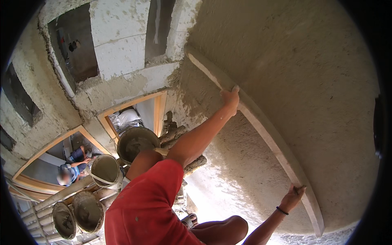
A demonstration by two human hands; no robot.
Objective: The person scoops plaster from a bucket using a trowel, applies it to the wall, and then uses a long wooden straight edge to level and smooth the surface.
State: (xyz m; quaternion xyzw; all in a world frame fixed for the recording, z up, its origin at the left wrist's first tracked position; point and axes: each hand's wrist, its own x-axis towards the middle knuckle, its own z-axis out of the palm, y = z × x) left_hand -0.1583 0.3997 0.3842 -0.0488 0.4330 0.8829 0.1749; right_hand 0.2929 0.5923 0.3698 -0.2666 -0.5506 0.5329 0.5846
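A long, mortar-caked plasterer's straightedge [272, 141] runs diagonally along the plastered wall [322, 94], bowed by the lens. My left hand [230, 100] is closed around its upper part, thumb over the edge. Farther down, my right hand [292, 199], with a dark beaded bracelet at the wrist, grips the bar near its lower end. The bar appears to lie against the wall. Grey-brown plaster covers the surface to its right; left of the bar, the wall looks rougher and paler lower down.
Mortar buckets [138, 143] and another bucket [105, 169] stand on bamboo-like poles [67, 196] to the left, with two more buckets [87, 211] below. Another person [73, 167] is visible through a wood-framed opening [32, 165]. Bare white blocks [120, 53] form the adjoining wall.
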